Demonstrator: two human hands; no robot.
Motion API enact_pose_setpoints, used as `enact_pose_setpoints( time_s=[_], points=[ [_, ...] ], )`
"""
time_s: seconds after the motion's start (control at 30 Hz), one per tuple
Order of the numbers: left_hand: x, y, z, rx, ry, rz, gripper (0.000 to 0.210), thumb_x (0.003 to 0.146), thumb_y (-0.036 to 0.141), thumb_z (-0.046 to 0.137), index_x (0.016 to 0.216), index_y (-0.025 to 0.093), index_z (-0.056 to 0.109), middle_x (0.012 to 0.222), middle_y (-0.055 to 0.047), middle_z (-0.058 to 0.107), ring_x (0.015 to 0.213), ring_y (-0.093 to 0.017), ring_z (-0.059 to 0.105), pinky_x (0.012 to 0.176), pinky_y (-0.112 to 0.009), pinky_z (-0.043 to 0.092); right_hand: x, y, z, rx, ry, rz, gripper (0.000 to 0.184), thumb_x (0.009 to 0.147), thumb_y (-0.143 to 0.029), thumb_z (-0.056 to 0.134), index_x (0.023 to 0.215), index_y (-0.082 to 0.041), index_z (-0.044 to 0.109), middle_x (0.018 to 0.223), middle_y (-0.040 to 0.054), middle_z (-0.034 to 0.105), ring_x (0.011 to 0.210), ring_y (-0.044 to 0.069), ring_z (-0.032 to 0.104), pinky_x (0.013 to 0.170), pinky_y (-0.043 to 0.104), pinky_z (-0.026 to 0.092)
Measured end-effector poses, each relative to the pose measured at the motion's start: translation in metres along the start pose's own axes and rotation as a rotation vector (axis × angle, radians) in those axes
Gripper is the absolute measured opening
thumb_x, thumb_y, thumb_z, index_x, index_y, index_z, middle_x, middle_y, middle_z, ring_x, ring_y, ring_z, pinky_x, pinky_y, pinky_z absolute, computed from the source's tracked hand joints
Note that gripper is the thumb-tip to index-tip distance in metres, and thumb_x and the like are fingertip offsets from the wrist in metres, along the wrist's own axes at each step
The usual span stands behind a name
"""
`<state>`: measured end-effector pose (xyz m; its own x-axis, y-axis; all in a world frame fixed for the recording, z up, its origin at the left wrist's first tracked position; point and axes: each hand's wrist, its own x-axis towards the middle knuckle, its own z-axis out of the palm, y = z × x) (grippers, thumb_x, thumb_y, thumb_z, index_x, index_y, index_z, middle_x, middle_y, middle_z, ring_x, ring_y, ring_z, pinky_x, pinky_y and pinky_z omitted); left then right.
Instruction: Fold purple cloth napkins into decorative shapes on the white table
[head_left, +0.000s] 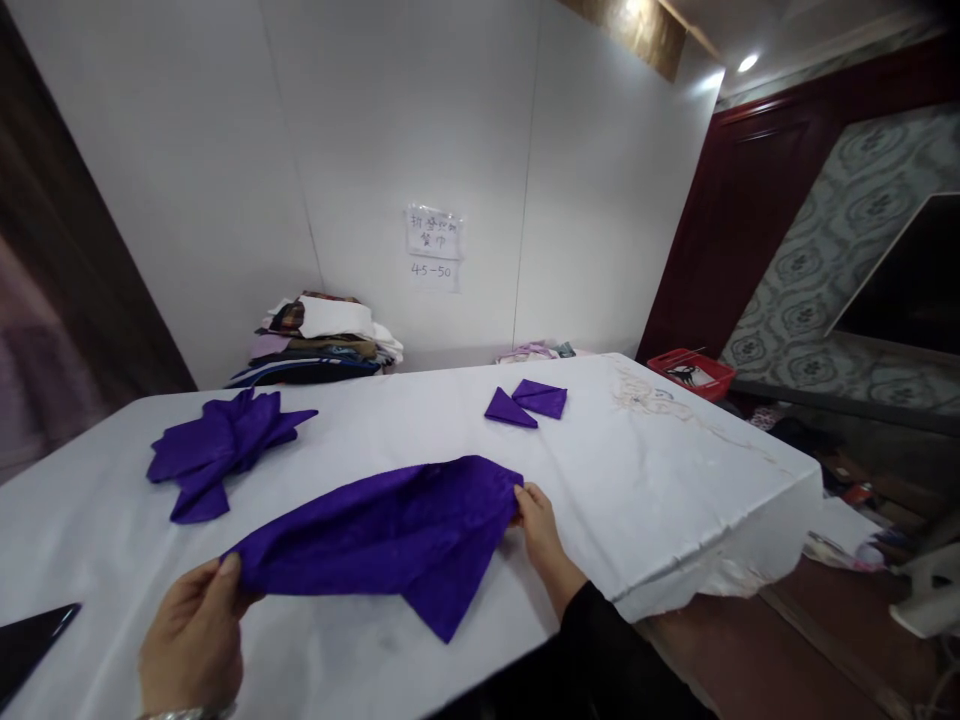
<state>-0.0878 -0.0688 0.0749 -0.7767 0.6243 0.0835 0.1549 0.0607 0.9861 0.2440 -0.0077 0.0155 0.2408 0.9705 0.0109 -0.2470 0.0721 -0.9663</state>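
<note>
A purple cloth napkin (382,535) is stretched between my two hands above the white tablecloth, one pointed corner hanging down at its right. My left hand (196,635) pinches its left end between thumb and fingers. At the upper right corner, my right hand (536,520) grips it the same way. Beyond the left hand lies a loose pile of purple napkins (225,445). Two folded purple napkins, one a triangle (511,408) and one a folded piece (541,397), lie close together farther back.
The white tablecloth (600,480) covers a large table. A stack of folded clothes (322,340) stands against the back wall, below a handwritten paper sign (435,240). A dark flat device (34,645) lies at the left edge. Past the table's right side is a red basket (694,372).
</note>
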Motion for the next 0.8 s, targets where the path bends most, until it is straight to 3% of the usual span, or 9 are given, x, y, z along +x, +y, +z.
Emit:
enact_pose_setpoints(
  time_s=[0.1,0.2,0.27,0.37,0.5,0.63,0.7,0.8],
  points=[
    [-0.009,-0.011,0.001,-0.095,-0.129,-0.205,0.027,0.056,0.041,0.064,0.074,0.021,0.058,0.056,0.006,0.062,0.049,-0.014,0.058,0.049,-0.025,0.049,0.005,-0.006,-0.014,-0.037,0.052,0.025,0.027,0.070,-0.044,0.058,0.068,-0.020,0.048,0.056,-0.0042,0.052,0.051,0.012,0.051,0.044,0.022,0.041],
    [-0.019,-0.028,0.008,-0.086,-0.251,-0.300,0.029,0.058,0.036,0.064,0.082,0.021,0.058,0.057,0.005,0.063,0.052,-0.015,0.060,0.051,-0.026,0.050,0.006,-0.002,-0.021,-0.108,0.098,0.090,0.028,0.069,-0.045,0.058,0.076,-0.019,0.051,0.056,-0.0048,0.050,0.048,0.012,0.050,0.041,0.023,0.040],
    [-0.025,-0.036,0.011,-0.101,-0.349,-0.330,0.035,0.061,0.035,0.062,0.092,0.021,0.058,0.061,0.003,0.064,0.058,-0.017,0.063,0.053,-0.028,0.052,0.004,0.003,-0.022,-0.155,0.095,0.102,0.040,0.068,-0.046,0.059,0.097,-0.019,0.052,0.062,-0.0037,0.054,0.048,0.012,0.050,0.039,0.023,0.040],
    [-0.030,-0.039,0.010,-0.105,-0.407,-0.322,0.047,0.065,0.034,0.060,0.109,0.019,0.054,0.067,-0.001,0.066,0.065,-0.019,0.065,0.056,-0.029,0.053,-0.004,0.008,-0.022,-0.256,0.038,0.033,0.068,0.070,-0.044,0.059,0.130,-0.019,0.036,0.082,0.0014,0.063,0.053,0.013,0.054,0.042,0.025,0.042],
    [-0.026,-0.034,0.002,-0.155,-0.356,-0.251,0.059,0.066,0.033,0.061,0.123,0.022,0.049,0.068,0.001,0.066,0.063,-0.017,0.063,0.056,-0.028,0.054,-0.016,0.010,-0.023,-0.509,-0.113,-0.180,0.071,0.075,-0.035,0.056,0.139,-0.023,0.029,0.105,0.0050,0.063,0.076,0.018,0.060,0.063,0.029,0.050],
    [-0.014,-0.023,-0.005,-0.214,-0.205,-0.198,0.040,0.059,0.030,0.063,0.098,0.020,0.066,0.075,0.003,0.066,0.065,-0.013,0.060,0.058,-0.024,0.053,-0.022,0.011,-0.025,-0.771,-0.314,-0.354,0.055,0.079,-0.025,0.050,0.133,-0.026,0.042,0.120,0.0041,0.057,0.105,0.021,0.055,0.090,0.035,0.043],
    [-0.010,-0.015,-0.008,-0.211,-0.090,-0.217,0.028,0.057,0.027,0.063,0.084,0.019,0.069,0.075,0.004,0.066,0.062,-0.011,0.058,0.057,-0.020,0.052,-0.022,0.012,-0.025,-0.849,-0.358,-0.365,0.050,0.078,-0.020,0.047,0.128,-0.026,0.049,0.120,0.0043,0.058,0.108,0.020,0.053,0.094,0.036,0.040],
    [-0.008,-0.005,-0.014,-0.221,0.028,-0.242,0.024,0.057,0.022,0.059,0.079,0.020,0.069,0.067,0.007,0.064,0.058,-0.009,0.057,0.053,-0.018,0.050,-0.018,0.014,-0.026,-0.835,-0.321,-0.304,0.055,0.077,-0.016,0.046,0.131,-0.026,0.045,0.118,0.0047,0.060,0.106,0.021,0.056,0.093,0.037,0.041]
  ],
)
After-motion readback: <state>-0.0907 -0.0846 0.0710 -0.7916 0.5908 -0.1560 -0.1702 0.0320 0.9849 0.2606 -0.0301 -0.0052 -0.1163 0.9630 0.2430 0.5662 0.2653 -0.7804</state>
